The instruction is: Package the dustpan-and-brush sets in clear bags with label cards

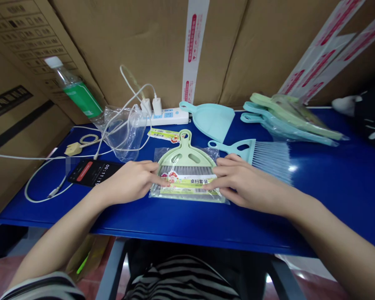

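A light green dustpan and brush set (187, 155) lies flat in a clear plastic bag, handle pointing away from me. The brush rests over the dustpan, its grey bristles showing above a yellow and white label card (190, 182). My left hand (133, 181) is closed at the bag's left edge, a fingertip on the card. At the right edge my right hand (242, 181) grips the bag, one finger stretched onto the card. Just beyond it lie a loose light blue brush (237, 149) with pale bristles and a light blue dustpan (214, 118).
Bagged green and blue sets (290, 118) are piled at the back right. A white power strip (171, 116), tangled cables, crumpled plastic (125, 137), another label card (164, 134) and a phone (92, 173) lie left. A bottle (81, 98) leans against cardboard (137, 46) behind the blue table (175, 221).
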`<state>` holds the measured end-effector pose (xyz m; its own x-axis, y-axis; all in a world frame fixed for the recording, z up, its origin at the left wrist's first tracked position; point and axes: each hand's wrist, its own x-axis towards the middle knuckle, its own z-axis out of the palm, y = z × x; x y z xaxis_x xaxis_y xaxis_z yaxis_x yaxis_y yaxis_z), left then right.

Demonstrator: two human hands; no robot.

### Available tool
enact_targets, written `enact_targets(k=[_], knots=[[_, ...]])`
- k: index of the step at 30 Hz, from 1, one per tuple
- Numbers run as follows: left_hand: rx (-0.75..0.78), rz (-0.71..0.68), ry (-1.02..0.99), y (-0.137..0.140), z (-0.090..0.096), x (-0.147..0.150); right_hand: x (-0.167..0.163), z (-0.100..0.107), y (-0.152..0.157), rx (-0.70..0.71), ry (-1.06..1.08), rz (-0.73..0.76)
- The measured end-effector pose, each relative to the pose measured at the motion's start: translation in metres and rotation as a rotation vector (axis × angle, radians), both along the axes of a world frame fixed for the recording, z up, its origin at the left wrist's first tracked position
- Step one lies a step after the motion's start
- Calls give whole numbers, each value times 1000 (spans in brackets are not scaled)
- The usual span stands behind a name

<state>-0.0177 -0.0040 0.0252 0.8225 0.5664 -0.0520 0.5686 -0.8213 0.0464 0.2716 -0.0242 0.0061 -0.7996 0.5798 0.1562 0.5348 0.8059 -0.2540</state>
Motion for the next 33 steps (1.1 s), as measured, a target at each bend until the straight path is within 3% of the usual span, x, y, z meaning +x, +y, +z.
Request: enact_targets(k=[9,15,24,29,33], knots=[[-112,72,-27,6,10,-10,12,4,5,-74,-15,-37],[-71,86,-43,4,7,-7,5,1,5,-57,-9,-62],[290,-180,-52,-6,-4,2,-3,-4,2,143,-13,-59],[242,-269,-57,-7,-6,5,-5,-5,0,291,31,-29],[155,-281,-43,-11,-6,7,-11,-6,-5,325,95,29]])
